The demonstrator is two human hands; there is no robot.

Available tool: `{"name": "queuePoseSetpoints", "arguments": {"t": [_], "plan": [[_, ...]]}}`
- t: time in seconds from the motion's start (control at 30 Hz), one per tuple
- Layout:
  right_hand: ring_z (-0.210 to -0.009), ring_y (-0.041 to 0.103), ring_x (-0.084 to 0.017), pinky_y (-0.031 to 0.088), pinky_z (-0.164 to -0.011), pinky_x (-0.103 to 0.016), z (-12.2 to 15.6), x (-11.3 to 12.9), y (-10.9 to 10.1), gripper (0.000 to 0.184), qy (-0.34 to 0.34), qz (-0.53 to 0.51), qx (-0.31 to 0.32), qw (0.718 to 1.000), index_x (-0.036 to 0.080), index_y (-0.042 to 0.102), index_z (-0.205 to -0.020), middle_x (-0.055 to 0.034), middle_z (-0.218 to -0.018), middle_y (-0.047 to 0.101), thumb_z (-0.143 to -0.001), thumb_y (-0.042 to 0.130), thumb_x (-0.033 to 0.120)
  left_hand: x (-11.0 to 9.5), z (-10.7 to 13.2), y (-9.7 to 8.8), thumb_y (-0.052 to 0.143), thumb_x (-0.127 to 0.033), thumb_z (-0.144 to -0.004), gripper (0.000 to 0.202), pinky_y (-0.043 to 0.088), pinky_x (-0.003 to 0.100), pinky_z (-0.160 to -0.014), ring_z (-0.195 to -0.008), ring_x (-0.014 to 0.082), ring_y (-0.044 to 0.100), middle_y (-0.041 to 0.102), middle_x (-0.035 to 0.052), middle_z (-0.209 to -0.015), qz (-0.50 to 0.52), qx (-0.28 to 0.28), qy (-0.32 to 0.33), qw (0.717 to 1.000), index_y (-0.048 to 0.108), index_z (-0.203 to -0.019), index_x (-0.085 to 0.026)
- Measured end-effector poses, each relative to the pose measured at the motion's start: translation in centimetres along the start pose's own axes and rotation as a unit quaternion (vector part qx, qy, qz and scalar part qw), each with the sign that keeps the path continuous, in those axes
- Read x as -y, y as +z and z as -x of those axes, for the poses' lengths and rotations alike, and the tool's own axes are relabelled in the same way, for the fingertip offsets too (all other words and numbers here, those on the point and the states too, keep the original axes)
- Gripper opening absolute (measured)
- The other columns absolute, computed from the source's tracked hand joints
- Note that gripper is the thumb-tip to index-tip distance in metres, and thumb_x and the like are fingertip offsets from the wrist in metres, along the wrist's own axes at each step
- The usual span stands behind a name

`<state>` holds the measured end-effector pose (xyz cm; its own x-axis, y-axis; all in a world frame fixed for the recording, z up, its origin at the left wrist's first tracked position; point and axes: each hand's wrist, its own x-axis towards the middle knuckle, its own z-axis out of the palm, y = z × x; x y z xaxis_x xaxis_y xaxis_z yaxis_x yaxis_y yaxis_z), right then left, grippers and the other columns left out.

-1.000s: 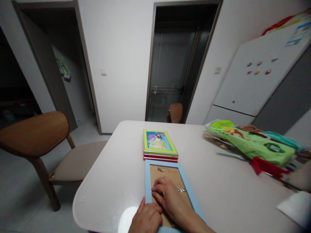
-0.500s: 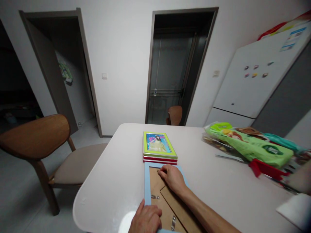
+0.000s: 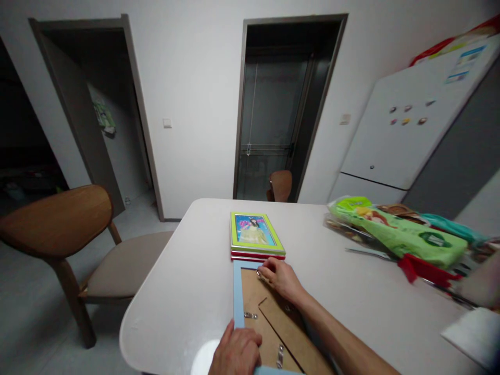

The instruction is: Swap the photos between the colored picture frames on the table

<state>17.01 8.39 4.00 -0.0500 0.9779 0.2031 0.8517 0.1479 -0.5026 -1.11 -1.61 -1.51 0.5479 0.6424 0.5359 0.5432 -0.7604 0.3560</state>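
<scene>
The left hand [image 3: 237,351] lies low, back upward, one digit stretched forward and the others bent. The right hand [image 3: 283,281] reaches further out, its bare forearm [image 3: 338,328] slanting in from the lower right, wrist nearly straight, thumb and fingers drawn close; from here I can't make out whether the tips meet

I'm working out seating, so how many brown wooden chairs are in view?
2. A brown wooden chair with a grey-beige seat is left of the white rounded-corner table; another chair, mostly hidden, is beyond its far edge. More may be out of sight.
</scene>
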Motion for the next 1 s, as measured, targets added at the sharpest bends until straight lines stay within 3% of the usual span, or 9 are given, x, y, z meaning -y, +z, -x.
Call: {"name": "queuePoseSetpoints", "arguments": {"t": [0.1,0.3,0.47,0.63,0.7,0.77,0.83,0.9,1.0], "plan": [[-0.072,0.054,-0.014,0.04,-0.066,-0.024,4.3,0.5,-1.9,0.025,-0.06,-0.026,0.049,0.997,0.018,0.061,-0.074,-0.0036,-0.076,0.061,-0.078,0.039,0.029,-0.9,-0.2,-1.1,0.061,-0.042,-0.063,0.028,0.036,0.045,-0.089,-0.087,0.0193,0.057,0.062,0.0033,-0.093,0.027,0.024,-0.016,0.999,0.048,-0.075,-0.02],[-0.105,0.042,-0.021,0.033,-0.088,-0.038,12.5,1.0,-3.2,0.025,-0.197,-0.05,0.146,0.968,0.031,0.062,-0.092,-0.0041,-0.111,0.052,-0.076,0.045,0.024,-2.6,-0.7,-2.4,0.068,-0.023,-0.054,0.03,0.03,0.048,-0.093,-0.092,0.021,0.054,0.06,0.005,-0.097,0.061,0.056,-0.089,0.993,0.05,-0.077,-0.019],[-0.107,0.039,-0.022,0.031,-0.091,-0.04,13.1,1.0,-3.0,0.023,-0.174,-0.043,0.144,0.973,0.028,0.062,-0.087,-0.0039,-0.113,0.05,-0.073,0.046,0.02,-2.7,-1.0,-2.5,0.069,-0.021,-0.053,0.031,0.029,0.048,-0.093,-0.095,0.0214,0.053,0.059,0.0053,-0.098,0.055,0.067,-0.09,0.992,0.05,-0.076,-0.018],[-0.107,0.041,-0.021,0.031,-0.092,-0.04,12.8,1.0,-3.0,0.02,-0.162,-0.098,0.139,0.972,0.027,0.061,-0.084,-0.0039,-0.112,0.051,-0.07,0.049,0.021,-2.2,-0.9,-1.7,0.069,-0.035,-0.055,0.035,0.032,0.052,-0.09,-0.096,0.0237,0.053,0.058,0.0064,-0.101,0.006,0.089,-0.051,0.995,0.049,-0.078,-0.019],[-0.107,0.042,-0.021,0.032,-0.092,-0.038,12.6,0.0,-2.9,0.022,-0.131,-0.157,0.102,0.974,0.026,0.06,-0.091,-0.0058,-0.113,0.05,-0.071,0.049,0.026,-1.9,-1.0,-1.0,0.067,-0.043,-0.057,0.039,0.033,0.055,-0.087,-0.099,0.0267,0.051,0.056,0.0086,-0.105,-0.03,0.092,-0.012,0.995,0.049,-0.081,-0.019],[-0.108,0.043,-0.022,0.031,-0.093,-0.037,12.4,-1.7,-2.9,0.027,-0.042,-0.232,0.009,0.972,0.023,0.059,-0.094,-0.0081,-0.114,0.051,-0.072,0.048,0.033,-1.6,-1.2,-0.6,0.062,-0.047,-0.061,0.038,0.034,0.056,-0.086,-0.098,0.0273,0.051,0.057,0.0093,-0.104,-0.051,0.08,0.024,0.995,0.049,-0.082,-0.018],[-0.105,0.046,-0.023,0.034,-0.091,-0.037,12.3,-3.5,-2.9,0.032,0.097,-0.321,-0.101,0.937,0.022,0.058,-0.093,-0.0091,-0.111,0.054,-0.069,0.049,0.04,-1.7,-1.6,-0.6,0.058,-0.046,-0.067,0.031,0.036,0.052,-0.086,-0.094,0.0244,0.054,0.059,0.0068,-0.098,-0.035,0.047,0.031,0.998,0.049,-0.08,-0.019],[-0.099,0.051,-0.023,0.04,-0.085,-0.036,12.6,-4.6,-2.7,0.038,0.212,-0.433,-0.152,0.863,0.022,0.056,-0.094,-0.0081,-0.105,0.058,-0.067,0.049,0.046,-2.3,-2.3,-0.8,0.055,-0.047,-0.069,0.028,0.04,0.045,-0.084,-0.09,0.0223,0.055,0.059,0.0051,-0.094,0.029,0.0,0.009,1.0,0.048,-0.075,-0.02],[-0.085,0.059,-0.022,0.047,-0.071,-0.034,13.1,-3.3,-1.6,0.042,0.222,-0.59,-0.056,0.774,0.022,0.057,-0.094,-0.0067,-0.091,0.065,-0.07,0.042,0.052,-4.4,-3.4,-0.5,0.051,-0.052,-0.069,0.033,0.047,0.034,-0.072,-0.088,0.0223,0.055,0.054,0.0085,-0.101,0.203,-0.064,-0.071,0.974,0.045,-0.07,-0.02]]}}
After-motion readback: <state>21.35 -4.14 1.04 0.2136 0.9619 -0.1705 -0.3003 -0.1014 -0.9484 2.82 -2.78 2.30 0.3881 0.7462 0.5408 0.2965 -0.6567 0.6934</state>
